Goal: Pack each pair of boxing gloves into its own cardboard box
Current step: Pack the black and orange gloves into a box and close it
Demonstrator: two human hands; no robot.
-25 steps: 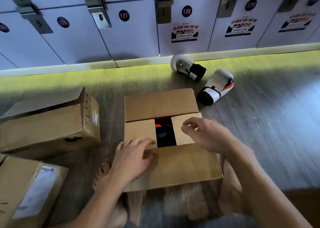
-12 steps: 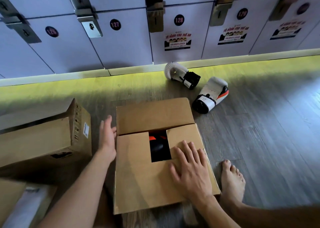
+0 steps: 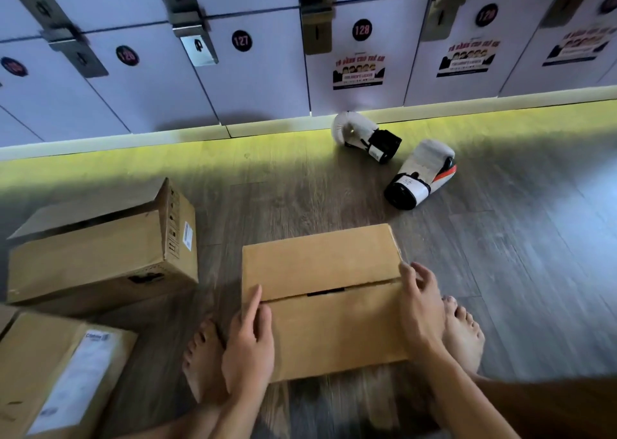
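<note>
A cardboard box (image 3: 320,298) lies on the floor before me with its top flaps folded down; only a thin dark slit shows at the seam. My left hand (image 3: 248,345) rests on the box's left edge, forefinger stretched along the seam. My right hand (image 3: 419,301) holds the box's right edge with curled fingers at the seam. Two white boxing gloves lie beyond the box near the lockers: one with a black cuff (image 3: 364,136), one with an orange stripe (image 3: 420,175).
An open cardboard box (image 3: 100,255) lies on its side at the left. Another box with a white label (image 3: 56,378) sits at the lower left. My bare feet (image 3: 203,358) flank the middle box. Numbered lockers (image 3: 240,71) line the far wall.
The far flap came down over the gap, hiding the dark gloves inside. My left hand moved from the floor beside the box onto its left edge; my right hand slid to its right edge.
</note>
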